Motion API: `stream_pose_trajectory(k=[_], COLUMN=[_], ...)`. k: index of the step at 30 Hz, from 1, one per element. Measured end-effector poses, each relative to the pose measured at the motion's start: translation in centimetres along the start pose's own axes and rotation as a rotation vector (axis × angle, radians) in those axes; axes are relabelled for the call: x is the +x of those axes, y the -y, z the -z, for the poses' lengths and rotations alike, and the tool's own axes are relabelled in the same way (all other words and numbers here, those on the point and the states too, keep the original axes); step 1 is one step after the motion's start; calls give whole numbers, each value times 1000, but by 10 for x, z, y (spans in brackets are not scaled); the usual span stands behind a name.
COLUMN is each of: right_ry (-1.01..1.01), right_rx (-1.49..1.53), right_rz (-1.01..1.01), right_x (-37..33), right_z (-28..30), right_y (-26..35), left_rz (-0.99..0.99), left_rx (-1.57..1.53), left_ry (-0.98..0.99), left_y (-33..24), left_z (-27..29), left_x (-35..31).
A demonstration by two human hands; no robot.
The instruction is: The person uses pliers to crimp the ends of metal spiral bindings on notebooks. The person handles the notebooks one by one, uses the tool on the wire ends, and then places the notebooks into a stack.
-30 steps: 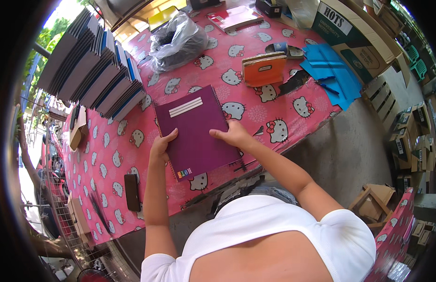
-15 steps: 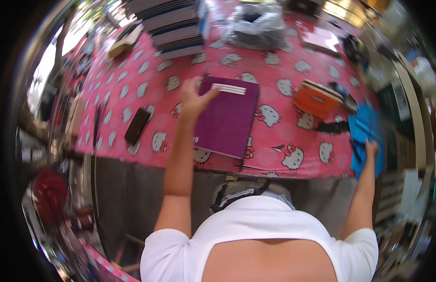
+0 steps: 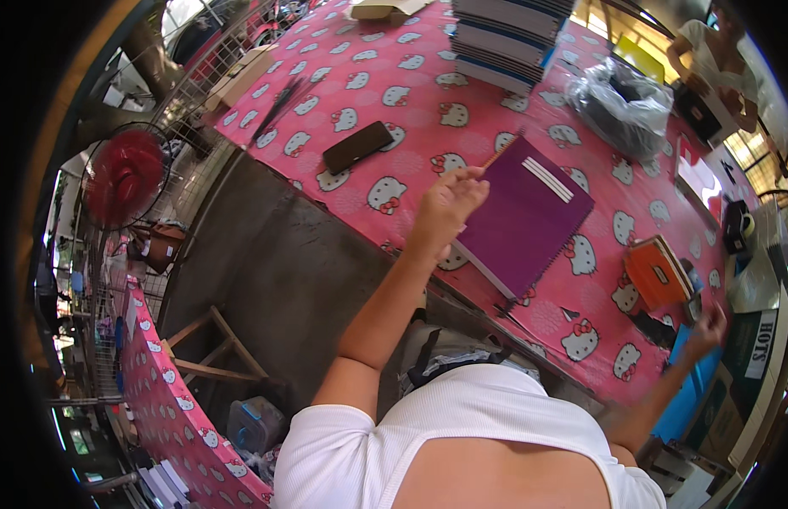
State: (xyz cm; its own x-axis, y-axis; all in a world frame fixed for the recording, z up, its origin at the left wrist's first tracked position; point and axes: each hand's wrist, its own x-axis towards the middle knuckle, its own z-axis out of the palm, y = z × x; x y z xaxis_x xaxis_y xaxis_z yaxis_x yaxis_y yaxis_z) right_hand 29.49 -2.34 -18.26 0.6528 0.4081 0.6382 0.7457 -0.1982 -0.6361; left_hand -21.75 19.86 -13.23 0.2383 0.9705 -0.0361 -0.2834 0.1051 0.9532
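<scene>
"What's the surface like?"

"A table (image 3: 428,95) in a shiny pink cloth patterned with cat faces, over a grey floor (image 3: 283,254). A red fan (image 3: 126,178) stands at the left; another person (image 3: 726,68) is at the upper right."

"Any writing?"

"Bold lettering on the cardboard box's (image 3: 723,424) white label (image 3: 760,343). The purple notebook (image 3: 523,222), lying near the table's front edge, has three white strips (image 3: 548,180)."

"And the hands?"

"The left hand (image 3: 449,208) is at the notebook's left edge, fingers curled close together; whether they grip it I can't tell. The right hand (image 3: 706,331) is blurred near the blue sheets (image 3: 678,399), its fingers unreadable."

"What differs?"

"A second ago both hands held the notebook. The view has turned since."
</scene>
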Motion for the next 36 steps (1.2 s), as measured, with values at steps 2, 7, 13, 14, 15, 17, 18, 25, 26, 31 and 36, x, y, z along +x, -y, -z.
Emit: stream_pose_trajectory(k=[2, 7, 13, 14, 15, 17, 18, 25, 26, 31, 36], right_ry=[285, 867, 1041, 1023, 1004, 1023, 1032, 783, 746, 554, 457], right_rx=[149, 629, 659, 623, 582, 582, 586, 403, 361, 311, 268], right_rz=[123, 126, 295, 276, 258, 141, 34, 51, -7, 13, -7], right_x=[-38, -163, -197, -201, -205, -216, -219, -219, -217, -211, -208], right_z=[-79, -218, -249, -252, -252, -252, -250, -217, -209, -185, -160], right_y=[157, 385, 458, 452, 444, 425, 418, 379, 372, 363, 345], left_rz=[13, 255, 79, 67, 48, -27, -84, -204, -188, -161, -66], left_rx=[-192, -318, 113, 282, 469, 866, 1079, 1556, 1557, 1645, 1666], left_ry=[117, 135, -166, -203, -261, -358, -379, -452, -409, -326, -334], left_y=[0, -27, -98, -108, -114, -110, -106, -81, -69, -60, -48], left_z=[-1, 41, 204, 238, 270, 344, 377, 446, 428, 471, 449], left_x=[6, 16, 86, 106, 129, 176, 201, 305, 316, 322, 333])
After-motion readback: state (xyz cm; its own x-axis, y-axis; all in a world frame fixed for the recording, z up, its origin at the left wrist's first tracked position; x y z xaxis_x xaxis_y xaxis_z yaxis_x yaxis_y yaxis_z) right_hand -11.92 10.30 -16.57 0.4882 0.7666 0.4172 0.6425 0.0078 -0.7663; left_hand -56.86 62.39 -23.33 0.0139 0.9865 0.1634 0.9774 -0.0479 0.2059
